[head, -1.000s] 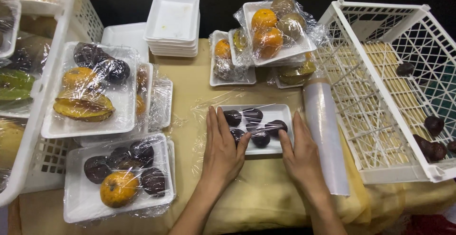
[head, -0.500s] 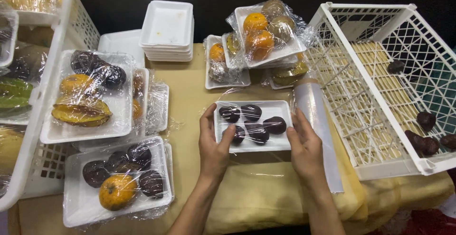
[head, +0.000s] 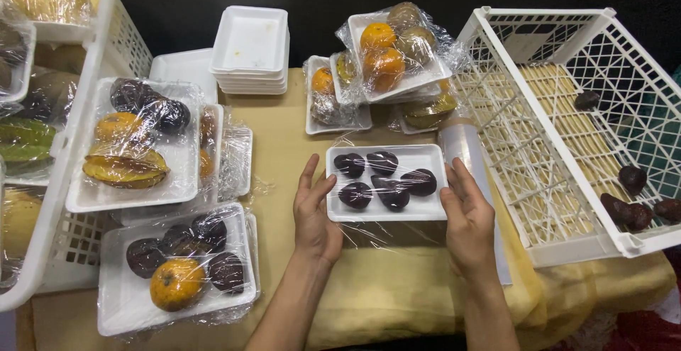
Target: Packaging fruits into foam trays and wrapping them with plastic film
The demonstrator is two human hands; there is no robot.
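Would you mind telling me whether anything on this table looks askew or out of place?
The white crate on the right lies tipped on its side, with loose dark fruits resting on its lattice wall. Nothing looks spilled or damaged.

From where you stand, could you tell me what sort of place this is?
Probably a fruit-packing station: wrapped trays of mixed fruit, a stack of empty trays, a film roll and a white crate surround the tray of dark fruit between both hands.
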